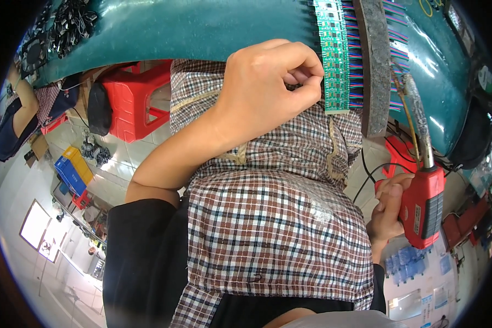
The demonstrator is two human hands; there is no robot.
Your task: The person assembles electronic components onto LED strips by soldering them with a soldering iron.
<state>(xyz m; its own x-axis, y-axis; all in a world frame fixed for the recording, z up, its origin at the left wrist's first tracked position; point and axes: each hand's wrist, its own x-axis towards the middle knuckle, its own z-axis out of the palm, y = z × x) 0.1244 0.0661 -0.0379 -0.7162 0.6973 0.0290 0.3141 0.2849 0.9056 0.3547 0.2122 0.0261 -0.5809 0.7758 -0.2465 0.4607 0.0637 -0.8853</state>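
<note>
A strip of small green circuit boards [335, 60] lies at the table's near edge. Thin multicoloured wires [355, 71] run from its right side under a worn dark bar [374, 71]. At the strip's left edge is my left hand [270, 87], thumb and forefinger pinched together; what they hold, if anything, cannot be made out. My right hand [387, 210] grips a red and black soldering gun [422, 205] by its handle. The gun's long, crusted barrel points up and away, its tip near the loose wire ends right of the bar.
The green tabletop [202, 27] carries a heap of black cables [71, 27] at far left. A red stool [134, 101] stands under it. Another person's arm [24, 104] shows at the left. Blue and yellow crates [74, 169] sit on the floor. Black cords hang near the gun.
</note>
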